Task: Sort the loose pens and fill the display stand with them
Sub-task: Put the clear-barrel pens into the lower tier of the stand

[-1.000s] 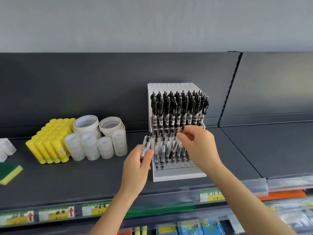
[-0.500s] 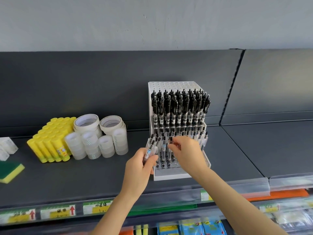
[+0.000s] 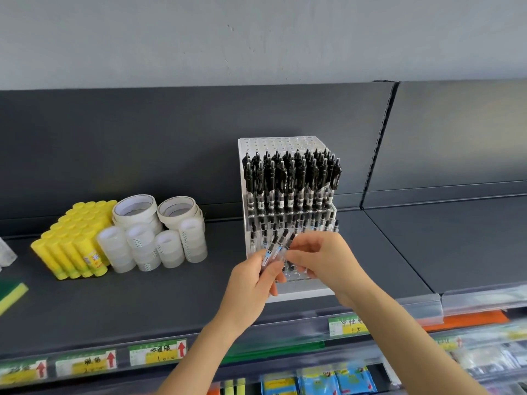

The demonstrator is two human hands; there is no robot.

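Dark grey shelf [image 3: 142, 295], matching back panel, pale grey wall [image 3: 256, 38] above. White display stand [image 3: 302, 292] near shelf front edge, middle; upper tier full of black pens [image 3: 291, 181]. Left hand [image 3: 251, 283] grips loose pens [image 3: 278, 248] in front of stand; right hand [image 3: 328, 260] pinches their upper ends. Glue sticks [image 3: 74, 246], tape rolls [image 3: 154, 235] toward left end. Price labels [image 3: 156, 352] along front edge.

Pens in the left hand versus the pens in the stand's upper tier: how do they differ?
The held pens in the left hand are few, tilted and gripped by fingers; the upper-tier pens are many, upright and seated in the display stand. Both have clear barrels and black tops.
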